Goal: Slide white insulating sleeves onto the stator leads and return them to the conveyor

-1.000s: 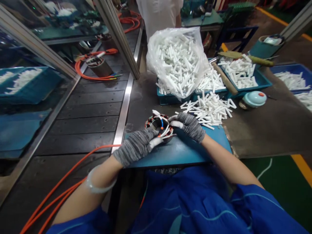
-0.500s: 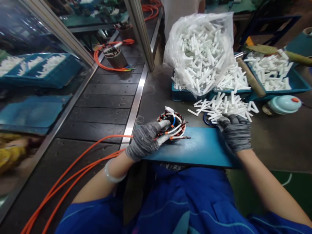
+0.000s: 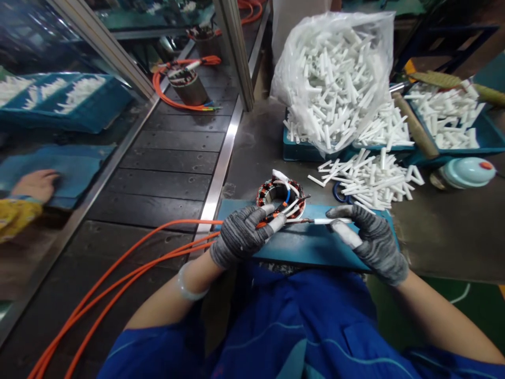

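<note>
A round wound coil assembly [image 3: 263, 196] with white, blue and orange wires stands at the back edge of a blue mat [image 3: 315, 247]. My left hand [image 3: 246, 231], in a grey striped glove, pinches a wire lead at the assembly's front. Between thumb and fingers my right hand [image 3: 366, 237], gloved alike, grips a short white tube [image 3: 321, 221]. The tube's left end meets the dark tip of that lead; whether the tip is inside cannot be made out. Long orange cables [image 3: 158, 230] run left from under my left hand.
Loose white tubes [image 3: 379, 179] lie behind the mat, near a tube-filled plastic bag [image 3: 331, 84] and blue bins [image 3: 489, 131]. A light-blue-topped container [image 3: 469, 172] stands right. Left, a slatted conveyor [image 3: 169, 181] carries another coil assembly [image 3: 189, 89]; beyond is another person's hand [image 3: 35, 184].
My right hand has come left from the loose tube pile with a white tube, up to the lead's tip. Another person's hand has appeared at the far left.
</note>
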`<move>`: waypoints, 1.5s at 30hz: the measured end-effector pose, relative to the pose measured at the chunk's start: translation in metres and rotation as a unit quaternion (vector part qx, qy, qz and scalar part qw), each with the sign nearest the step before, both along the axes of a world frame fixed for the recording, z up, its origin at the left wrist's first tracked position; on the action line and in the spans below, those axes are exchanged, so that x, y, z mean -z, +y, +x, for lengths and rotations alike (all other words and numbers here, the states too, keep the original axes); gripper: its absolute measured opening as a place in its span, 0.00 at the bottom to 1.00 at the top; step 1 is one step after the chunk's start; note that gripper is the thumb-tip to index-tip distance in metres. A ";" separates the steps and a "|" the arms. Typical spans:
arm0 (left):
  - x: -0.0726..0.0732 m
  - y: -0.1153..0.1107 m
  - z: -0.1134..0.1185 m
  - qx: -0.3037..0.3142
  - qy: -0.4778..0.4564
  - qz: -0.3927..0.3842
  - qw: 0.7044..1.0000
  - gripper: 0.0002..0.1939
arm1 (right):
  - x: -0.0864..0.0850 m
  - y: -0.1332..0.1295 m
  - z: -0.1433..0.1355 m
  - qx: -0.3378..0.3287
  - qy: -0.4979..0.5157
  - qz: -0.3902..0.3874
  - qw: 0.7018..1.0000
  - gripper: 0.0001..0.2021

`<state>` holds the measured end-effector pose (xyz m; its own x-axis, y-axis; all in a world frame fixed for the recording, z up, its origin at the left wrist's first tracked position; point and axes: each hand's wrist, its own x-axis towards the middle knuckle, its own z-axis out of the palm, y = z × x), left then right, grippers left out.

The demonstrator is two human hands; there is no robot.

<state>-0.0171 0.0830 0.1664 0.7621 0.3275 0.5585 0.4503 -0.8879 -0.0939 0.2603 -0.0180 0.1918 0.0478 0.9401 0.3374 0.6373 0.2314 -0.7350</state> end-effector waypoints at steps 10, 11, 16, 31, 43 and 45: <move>-0.006 -0.006 0.002 0.000 0.031 0.001 1.000 0.15 | -0.026 0.025 0.003 -0.148 -0.443 0.189 0.864 0.13; -0.006 -0.006 0.002 0.000 0.028 -0.003 1.000 0.15 | -0.026 0.027 0.000 -0.142 -0.460 0.182 0.857 0.15; -0.005 -0.007 -0.001 0.002 0.044 -0.042 0.998 0.17 | -0.023 0.031 -0.014 -0.147 -0.418 0.055 0.895 0.20; -0.004 -0.007 -0.003 0.009 0.060 -0.037 0.997 0.17 | 0.030 0.022 -0.019 -0.144 0.250 -0.404 0.868 0.27; 0.002 -0.005 -0.003 0.000 0.042 -0.047 0.998 0.15 | 0.005 0.032 -0.023 -0.165 0.075 -0.304 0.935 0.27; 0.002 -0.004 -0.004 0.005 0.034 -0.056 0.998 0.16 | 0.004 0.034 -0.025 -0.187 0.190 -0.422 0.867 0.31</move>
